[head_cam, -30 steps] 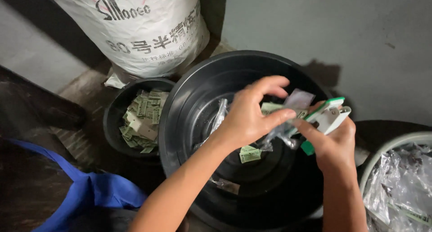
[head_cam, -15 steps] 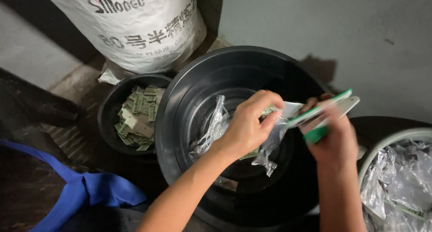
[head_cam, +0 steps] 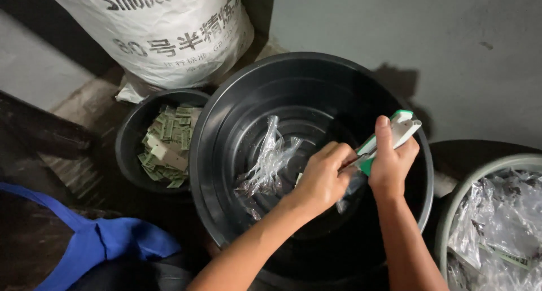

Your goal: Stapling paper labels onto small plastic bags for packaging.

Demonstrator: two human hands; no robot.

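A green-and-white cutter (head_cam: 389, 138) was gripped in the closed right hand (head_cam: 389, 167); a small clear packet (head_cam: 353, 181) was pinched in the left hand (head_cam: 322, 181), over the middle of the large black tub (head_cam: 226, 127). Fingers would be best kept clear of the blade, the packet held taut. An empty wrapper (head_cam: 268, 164) lay inside the tub.
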